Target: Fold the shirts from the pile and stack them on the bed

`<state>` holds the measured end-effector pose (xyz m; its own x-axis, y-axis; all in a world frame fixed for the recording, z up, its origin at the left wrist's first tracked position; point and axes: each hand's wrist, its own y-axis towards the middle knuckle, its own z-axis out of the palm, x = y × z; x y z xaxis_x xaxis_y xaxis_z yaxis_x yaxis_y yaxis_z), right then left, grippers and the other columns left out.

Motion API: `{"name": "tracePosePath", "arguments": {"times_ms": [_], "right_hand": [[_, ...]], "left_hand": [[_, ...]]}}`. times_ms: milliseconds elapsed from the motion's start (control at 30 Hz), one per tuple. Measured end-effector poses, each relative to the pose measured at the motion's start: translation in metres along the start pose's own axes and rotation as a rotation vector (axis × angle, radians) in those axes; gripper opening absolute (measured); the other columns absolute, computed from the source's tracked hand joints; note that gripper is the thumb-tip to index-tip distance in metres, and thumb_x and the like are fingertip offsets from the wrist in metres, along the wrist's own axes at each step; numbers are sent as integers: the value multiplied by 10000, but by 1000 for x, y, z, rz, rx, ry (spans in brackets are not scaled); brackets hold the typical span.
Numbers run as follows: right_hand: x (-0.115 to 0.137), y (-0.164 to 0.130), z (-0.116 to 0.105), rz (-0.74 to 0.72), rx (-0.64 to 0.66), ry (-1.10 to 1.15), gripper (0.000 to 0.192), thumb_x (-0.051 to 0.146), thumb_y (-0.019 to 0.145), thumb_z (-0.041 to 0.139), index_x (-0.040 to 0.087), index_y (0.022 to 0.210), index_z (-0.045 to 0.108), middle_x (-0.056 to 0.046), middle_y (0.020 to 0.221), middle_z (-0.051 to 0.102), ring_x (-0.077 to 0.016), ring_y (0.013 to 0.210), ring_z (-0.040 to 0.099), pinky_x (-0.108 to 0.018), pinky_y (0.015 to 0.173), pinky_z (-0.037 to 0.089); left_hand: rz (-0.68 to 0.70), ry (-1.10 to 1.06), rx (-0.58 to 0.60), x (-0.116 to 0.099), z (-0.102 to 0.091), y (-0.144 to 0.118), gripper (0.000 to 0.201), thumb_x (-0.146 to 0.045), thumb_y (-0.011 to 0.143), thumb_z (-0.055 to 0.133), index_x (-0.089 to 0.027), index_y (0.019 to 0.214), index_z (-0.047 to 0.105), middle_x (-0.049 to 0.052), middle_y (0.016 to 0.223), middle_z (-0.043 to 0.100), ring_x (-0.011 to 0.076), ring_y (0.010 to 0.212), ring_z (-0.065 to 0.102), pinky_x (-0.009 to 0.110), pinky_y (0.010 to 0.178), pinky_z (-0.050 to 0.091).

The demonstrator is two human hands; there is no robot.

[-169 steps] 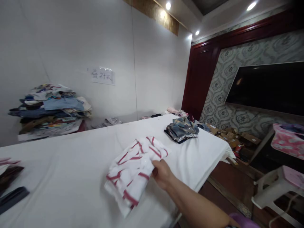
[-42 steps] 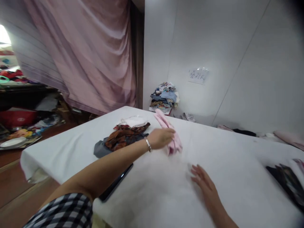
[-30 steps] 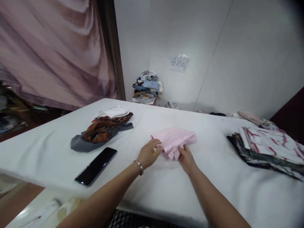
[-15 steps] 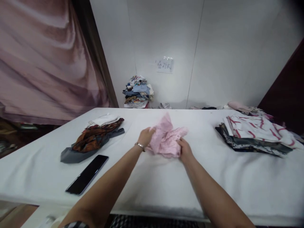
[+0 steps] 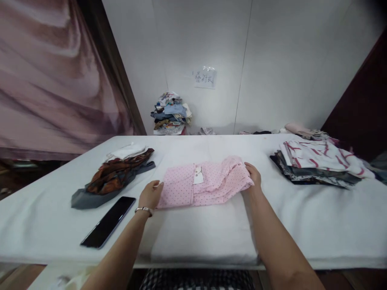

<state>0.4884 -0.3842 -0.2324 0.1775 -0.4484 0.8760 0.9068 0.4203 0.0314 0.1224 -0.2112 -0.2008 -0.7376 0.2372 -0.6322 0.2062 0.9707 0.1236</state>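
Observation:
A pink shirt (image 5: 178, 185) with small dark dots lies in a folded band across the middle of the white table. A white patch, maybe a label or inner collar, shows near its centre. My left hand (image 5: 151, 194), with a bracelet at the wrist, pinches the shirt's left end. At the opposite end, my right hand (image 5: 254, 177) grips the bunched, slightly raised cloth, its fingers partly hidden. The left part is flat; the right part is rumpled.
Left of the shirt lie crumpled clothes (image 5: 113, 175) and a black phone (image 5: 109, 221). Folded garments (image 5: 320, 161) are stacked on the right. Behind the table (image 5: 205, 237) are a tall clothes pile (image 5: 171, 114) and a wall with a handwritten sign (image 5: 205, 77).
The pink shirt went from a bunched heap to a long band. My left hand moved left and nearer, my right hand moved right, drawing the cloth out between them.

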Motion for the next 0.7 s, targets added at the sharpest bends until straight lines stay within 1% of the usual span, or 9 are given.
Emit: {"name": "tracePosePath", "arguments": {"times_ms": [67, 167, 267, 333, 433, 500, 567, 633, 700], "right_hand": [[5, -6, 5, -42, -61, -85, 256, 248, 569, 687, 154, 807, 680, 33, 594, 601, -122, 545, 520, -248, 501, 391], [11, -12, 8, -82, -110, -90, 291, 286, 570, 678, 157, 831, 683, 63, 521, 530, -96, 492, 452, -228, 474, 329], [16, -15, 9, -130, -128, -89, 282, 309, 584, 666, 152, 818, 680, 59, 523, 519, -90, 491, 428, -228, 477, 313], [19, -16, 10, -158, -143, -110, 281, 313, 595, 656, 145, 818, 680, 62, 513, 499, -85, 483, 397, -230, 474, 299], [24, -18, 11, -225, -164, -158, 282, 315, 607, 636, 136, 820, 680, 64, 513, 475, -86, 491, 371, -234, 478, 287], [26, -18, 11, -277, -177, -196, 276, 321, 615, 622, 134, 811, 679, 56, 531, 482, -92, 510, 380, -240, 490, 295], [27, -17, 10, -320, -184, -227, 269, 327, 626, 610, 137, 803, 679, 48, 545, 491, -98, 524, 388, -244, 501, 306], [27, -16, 10, -347, -183, -242, 264, 329, 635, 603, 138, 802, 678, 43, 554, 498, -101, 530, 392, -246, 508, 312], [27, -16, 10, -363, -178, -244, 266, 329, 645, 600, 137, 811, 678, 42, 557, 500, -100, 527, 390, -246, 510, 312]], "left_hand": [[147, 87, 13, -16, 9, -13, 478, -486, 843, 467, -157, 1162, 605, 120, 1196, 642, 238, 1042, 614, 349, 906, 475], [341, 241, 140, -43, 25, -33, 561, -551, 828, 505, -176, 1242, 563, 120, 1321, 570, 268, 1219, 507, 395, 1017, 401], [378, 431, 241, -59, 42, -47, 573, -565, 794, 554, -198, 1234, 563, 132, 1339, 543, 311, 1248, 455, 477, 998, 384], [390, 501, 251, -63, 50, -49, 459, -512, 803, 558, -199, 1134, 611, 136, 1268, 576, 318, 1196, 475, 495, 948, 399], [342, 383, 223, -62, 55, -40, 205, -333, 810, 550, -191, 918, 652, 117, 1113, 635, 277, 1098, 528, 433, 890, 423], [253, 273, 191, -58, 51, -26, 115, -250, 788, 540, -185, 776, 633, 96, 954, 667, 234, 952, 588, 361, 806, 448], [161, 215, 141, -50, 39, -7, 138, -246, 785, 520, -186, 687, 597, 66, 772, 659, 195, 769, 604, 305, 698, 454], [66, 184, 38, -37, 16, 16, 183, -280, 805, 485, -186, 679, 579, 42, 656, 621, 181, 671, 584, 283, 633, 447], [-49, 152, -130, -19, -15, 39, 215, -290, 830, 426, -169, 755, 588, 49, 665, 616, 195, 691, 585, 292, 630, 457]]}}
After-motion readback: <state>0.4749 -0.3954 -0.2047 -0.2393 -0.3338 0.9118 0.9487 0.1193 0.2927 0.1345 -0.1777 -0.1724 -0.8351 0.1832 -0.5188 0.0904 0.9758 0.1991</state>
